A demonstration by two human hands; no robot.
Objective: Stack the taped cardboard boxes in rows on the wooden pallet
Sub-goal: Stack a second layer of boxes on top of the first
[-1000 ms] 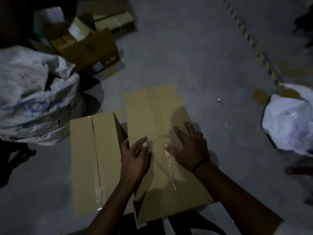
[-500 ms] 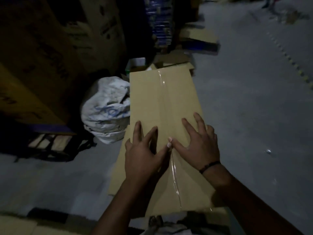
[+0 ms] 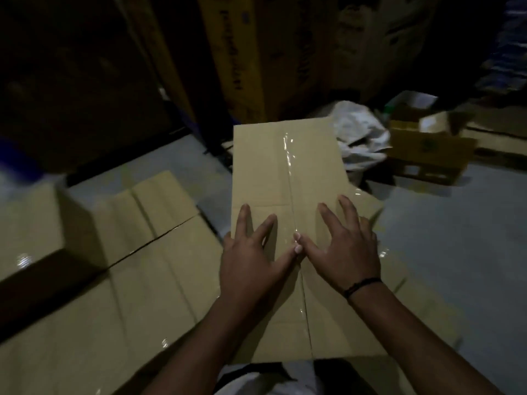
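A long taped cardboard box (image 3: 285, 172) fills the middle of the view, clear tape running down its top seam. My left hand (image 3: 251, 260) and my right hand (image 3: 345, 249) lie flat on its top face with fingers spread and thumbs meeting at the tape. To the left and lower lie several taped boxes (image 3: 142, 252) packed side by side, with a taller one (image 3: 28, 223) at the far left. No wooden pallet shows; whatever is under those boxes is hidden.
A white sack (image 3: 359, 138) and an open carton (image 3: 427, 149) sit on the floor behind the box to the right. Tall dark cartons (image 3: 242, 52) wall off the back. Grey floor (image 3: 456, 238) lies to the right.
The view has swung left and the box has come with it, from the open floor to beside the packed boxes. Both hands stay flat on its top.
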